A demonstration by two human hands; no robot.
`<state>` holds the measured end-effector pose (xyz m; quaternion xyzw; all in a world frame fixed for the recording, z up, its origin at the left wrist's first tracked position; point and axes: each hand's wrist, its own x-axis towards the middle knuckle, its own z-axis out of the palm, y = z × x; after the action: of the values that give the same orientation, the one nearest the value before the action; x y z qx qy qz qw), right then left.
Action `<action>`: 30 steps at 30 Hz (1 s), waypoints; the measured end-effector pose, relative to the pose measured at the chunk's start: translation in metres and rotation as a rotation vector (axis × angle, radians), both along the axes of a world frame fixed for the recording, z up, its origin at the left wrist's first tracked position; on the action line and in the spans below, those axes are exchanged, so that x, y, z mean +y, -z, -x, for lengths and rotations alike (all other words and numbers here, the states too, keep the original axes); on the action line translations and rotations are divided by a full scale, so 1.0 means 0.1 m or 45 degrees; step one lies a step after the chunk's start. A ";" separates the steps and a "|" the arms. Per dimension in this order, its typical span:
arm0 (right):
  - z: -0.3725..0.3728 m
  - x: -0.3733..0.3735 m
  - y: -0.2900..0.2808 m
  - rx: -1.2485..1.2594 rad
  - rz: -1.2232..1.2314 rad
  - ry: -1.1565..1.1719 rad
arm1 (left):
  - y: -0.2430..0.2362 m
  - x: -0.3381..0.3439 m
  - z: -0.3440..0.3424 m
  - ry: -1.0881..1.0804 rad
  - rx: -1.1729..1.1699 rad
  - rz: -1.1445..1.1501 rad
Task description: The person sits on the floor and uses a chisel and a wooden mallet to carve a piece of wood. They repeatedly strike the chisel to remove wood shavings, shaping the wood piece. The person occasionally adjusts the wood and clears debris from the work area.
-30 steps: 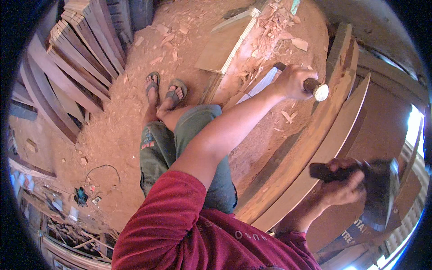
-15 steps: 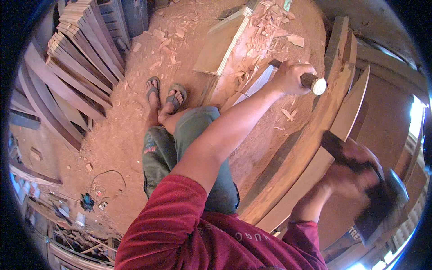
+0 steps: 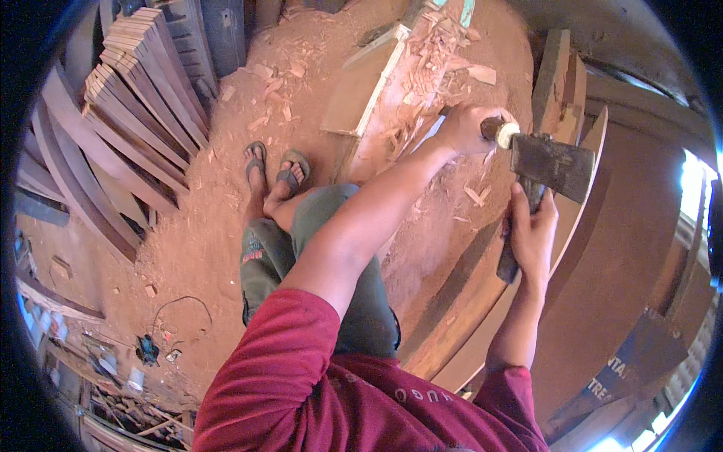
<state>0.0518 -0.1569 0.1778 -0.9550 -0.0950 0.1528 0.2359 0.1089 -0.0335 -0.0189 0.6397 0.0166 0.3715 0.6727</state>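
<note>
Left hand [image 3: 468, 126] grips a chisel [image 3: 498, 132], apparently; right hand [image 3: 532, 235] a hatchet [image 3: 548, 166].

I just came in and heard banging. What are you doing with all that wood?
A person in a red shirt is working on a long curved wooden plank that leans in front of them. The left hand grips a chisel set against the wood. The right hand holds a hatchet by its handle, with the flat metal head right at the chisel's butt end. Wood chips lie scattered over the reddish dirt floor, and more cut planks are stacked to the left.
</note>
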 end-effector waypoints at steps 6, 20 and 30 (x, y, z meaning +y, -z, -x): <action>0.36 -0.41 -0.12 -0.072 -0.211 0.068 | 0.12 0.92 -0.18 -0.495 0.074 1.632; 0.64 -0.44 -0.02 0.040 -0.431 0.180 | -0.17 -0.04 0.19 0.011 0.034 0.043; 0.31 0.13 -0.42 -0.305 -1.730 -0.225 | -0.09 -0.12 0.14 -0.019 -0.033 0.001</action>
<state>0.0208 -0.1440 0.2196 -0.5946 -0.2723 -0.0284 0.7560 0.0946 -0.0459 -0.0099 0.6345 0.0128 0.3849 0.6702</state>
